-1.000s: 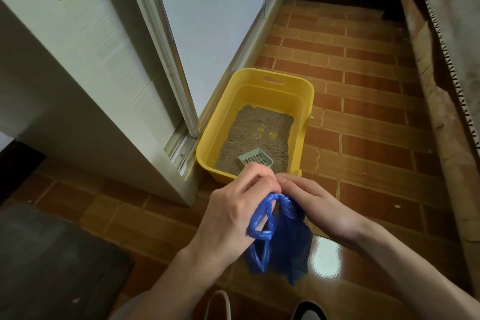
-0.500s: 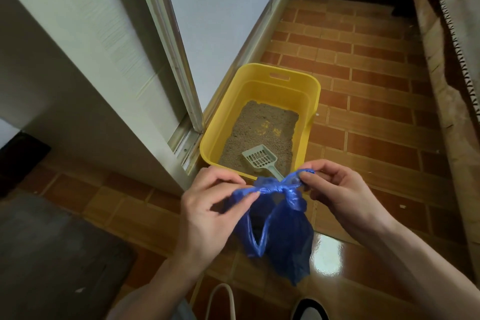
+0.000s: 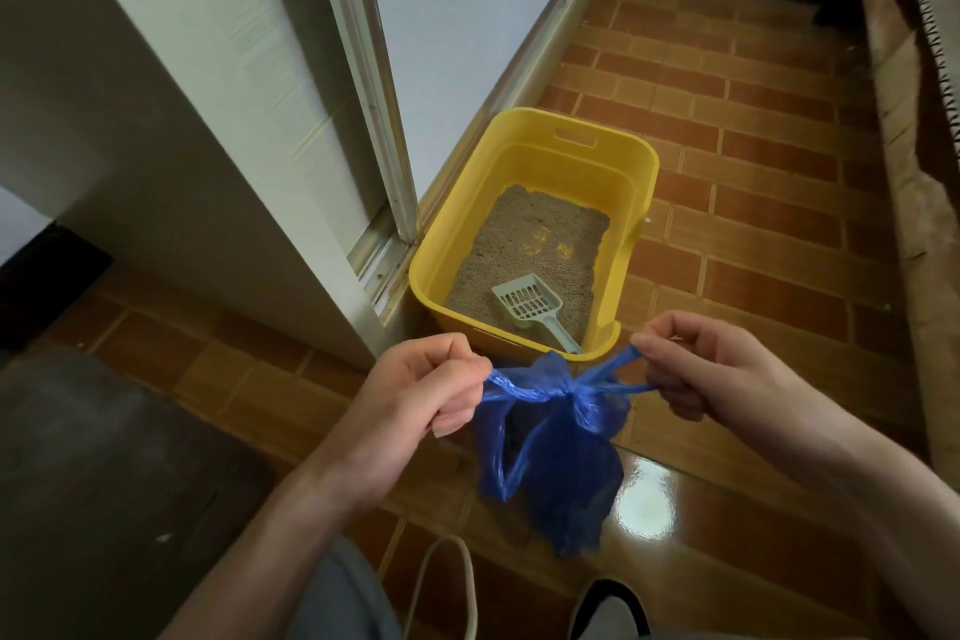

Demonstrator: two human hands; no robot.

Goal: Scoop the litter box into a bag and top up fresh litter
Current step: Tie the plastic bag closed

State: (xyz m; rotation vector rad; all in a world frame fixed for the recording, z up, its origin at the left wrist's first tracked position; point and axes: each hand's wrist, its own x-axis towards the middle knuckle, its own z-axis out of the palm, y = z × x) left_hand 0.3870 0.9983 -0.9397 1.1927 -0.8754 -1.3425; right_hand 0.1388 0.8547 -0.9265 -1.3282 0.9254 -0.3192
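A blue plastic bag (image 3: 563, 473) hangs in front of me, knotted at its top. My left hand (image 3: 423, 392) grips one bag handle and my right hand (image 3: 698, 366) grips the other, both handles pulled taut sideways from the knot. Just beyond them, a yellow litter box (image 3: 631, 177) stands on the floor against the door frame. Grey-brown litter (image 3: 540, 244) covers its bottom. A pale green slotted scoop (image 3: 527, 301) lies on the litter at the near end, with its handle leaning toward the near rim.
A sliding door frame (image 3: 374, 83) and a white wall stand to the left of the box. Brown brick-pattern tiles (image 3: 753, 203) stretch to the right and far side. A dark mat (image 3: 93, 473) lies at the lower left. A fabric-covered ledge runs along the right edge.
My hands have moved apart, stretching the two bag handles sideways and tightening the knot. The view has shifted, so the scoop and box show more fully.
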